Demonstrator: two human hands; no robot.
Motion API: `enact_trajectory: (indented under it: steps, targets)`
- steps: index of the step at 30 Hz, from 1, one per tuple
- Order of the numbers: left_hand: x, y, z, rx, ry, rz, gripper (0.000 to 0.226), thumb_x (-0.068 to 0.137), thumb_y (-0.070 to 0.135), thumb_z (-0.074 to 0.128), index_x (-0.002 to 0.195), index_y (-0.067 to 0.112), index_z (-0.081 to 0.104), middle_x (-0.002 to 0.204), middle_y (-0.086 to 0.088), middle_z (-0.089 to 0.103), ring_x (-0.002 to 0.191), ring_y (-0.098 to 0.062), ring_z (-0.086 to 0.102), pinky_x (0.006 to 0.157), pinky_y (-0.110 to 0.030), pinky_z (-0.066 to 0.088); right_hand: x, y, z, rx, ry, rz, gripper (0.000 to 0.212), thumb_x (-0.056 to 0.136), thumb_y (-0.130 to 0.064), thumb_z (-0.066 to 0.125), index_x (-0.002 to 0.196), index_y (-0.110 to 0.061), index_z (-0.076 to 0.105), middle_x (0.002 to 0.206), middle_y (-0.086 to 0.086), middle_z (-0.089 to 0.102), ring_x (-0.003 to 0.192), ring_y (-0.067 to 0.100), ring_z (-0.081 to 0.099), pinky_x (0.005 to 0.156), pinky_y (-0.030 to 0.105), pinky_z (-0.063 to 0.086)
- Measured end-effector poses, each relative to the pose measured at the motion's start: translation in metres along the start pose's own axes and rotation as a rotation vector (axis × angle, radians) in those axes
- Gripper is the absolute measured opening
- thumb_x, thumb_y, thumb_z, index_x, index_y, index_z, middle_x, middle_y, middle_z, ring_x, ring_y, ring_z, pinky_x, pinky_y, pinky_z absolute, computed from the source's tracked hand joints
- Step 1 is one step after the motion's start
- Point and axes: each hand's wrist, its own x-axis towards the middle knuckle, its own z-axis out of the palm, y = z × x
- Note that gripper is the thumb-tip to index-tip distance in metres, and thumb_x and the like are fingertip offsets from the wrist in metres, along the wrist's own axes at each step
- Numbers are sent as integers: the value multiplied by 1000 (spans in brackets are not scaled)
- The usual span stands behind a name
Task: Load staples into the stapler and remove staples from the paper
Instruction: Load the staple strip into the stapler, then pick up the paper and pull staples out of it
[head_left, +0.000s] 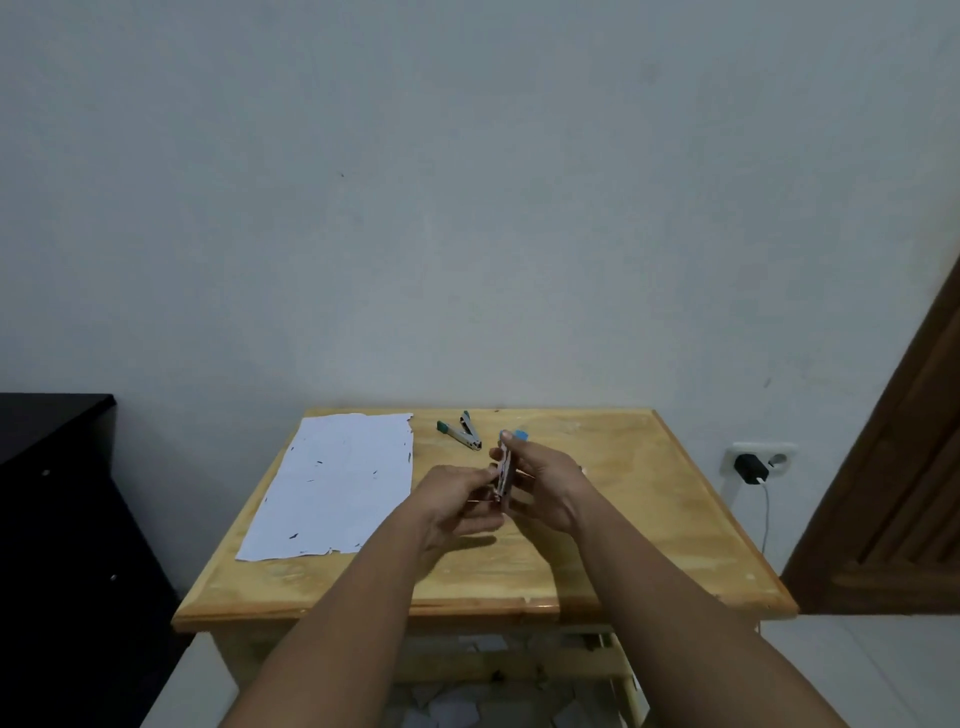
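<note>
A green-tipped stapler (460, 434) lies hinged open in a V near the table's far edge. A white sheet of paper (332, 483) with dark staple marks and ragged edges lies flat on the left half of the table. Both hands meet above the table's middle. My right hand (545, 486) holds a small narrow white-and-red object upright; it looks like a staple box (503, 475). My left hand (457, 499) pinches its lower end with thumb and fingertips. What is between those fingertips is too small to tell.
The wooden table (649, 519) stands against a pale wall. A small blue object (522, 434) lies just behind my right fingers. A dark cabinet (57, 519) stands at left. At right are a wall socket with a black charger (750, 467) and a wooden door (904, 493).
</note>
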Motion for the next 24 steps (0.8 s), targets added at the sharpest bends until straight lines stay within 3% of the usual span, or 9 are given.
enact_trajectory:
  steps: [3, 5, 8, 11, 12, 15, 18, 21, 24]
  targets:
    - [1, 7, -19, 247, 286, 131, 23, 104, 24, 64, 97, 7, 78, 87, -9, 76, 75, -25, 66, 78, -39, 61, 12, 2, 6, -207, 107, -47, 41, 75, -40, 90, 93, -5, 80, 96, 8, 82, 95, 28, 75, 84, 41, 61]
    - [6, 12, -48, 425, 466, 259, 25, 102, 25, 62, 89, 10, 77, 86, -6, 77, 71, -24, 65, 73, -41, 61, 20, 1, 13, -371, 126, -60, 39, 72, -39, 94, 85, -4, 81, 87, 10, 81, 85, 25, 76, 86, 40, 63]
    - [5, 14, -92, 770, 699, 323, 26, 98, 29, 56, 81, 19, 72, 84, 5, 74, 81, -22, 66, 70, -33, 52, 31, -4, 27, -514, 147, -63, 40, 73, -37, 93, 87, -1, 80, 83, 8, 81, 78, 22, 74, 75, 36, 61]
    - [3, 13, -136, 893, 843, 344, 24, 99, 29, 52, 92, 23, 75, 93, 6, 73, 92, -25, 65, 71, -33, 53, 48, -4, 45, -584, 163, -44, 45, 74, -35, 93, 91, 4, 78, 69, 2, 78, 55, 10, 68, 53, 24, 55]
    - [4, 13, -150, 920, 870, 334, 24, 99, 29, 52, 95, 23, 75, 98, 3, 73, 98, -28, 65, 74, -36, 55, 55, -2, 51, -604, 172, -47, 47, 74, -35, 94, 90, 5, 77, 66, 1, 77, 51, 9, 66, 51, 23, 52]
    - [4, 10, -187, 1034, 897, 260, 26, 101, 34, 57, 119, 25, 74, 123, -4, 69, 122, -34, 55, 93, -43, 51, 76, 3, 69, -667, 191, -80, 47, 70, -40, 95, 80, 0, 73, 75, 6, 78, 62, 17, 66, 62, 30, 51]
    - [2, 3, -212, 1127, 861, 230, 41, 101, 46, 58, 136, 27, 65, 140, -2, 61, 134, -31, 48, 105, -45, 43, 95, 6, 94, -711, 181, -84, 34, 83, -36, 84, 75, -9, 65, 76, 8, 74, 67, 23, 63, 64, 33, 50]
    - [5, -13, -225, 1256, 734, 198, 56, 101, 60, 50, 149, 32, 54, 159, 0, 46, 148, -28, 36, 115, -48, 35, 107, 8, 113, -859, 191, -116, 12, 92, -19, 63, 88, -10, 56, 76, 3, 58, 74, 24, 55, 61, 29, 40]
    - [8, -28, -229, 1311, 689, 188, 64, 102, 66, 39, 159, 35, 41, 171, 0, 28, 158, -28, 21, 122, -51, 27, 114, 9, 129, -977, 220, -142, 7, 95, -14, 55, 98, -12, 49, 78, -2, 50, 68, 14, 47, 54, 28, 31]
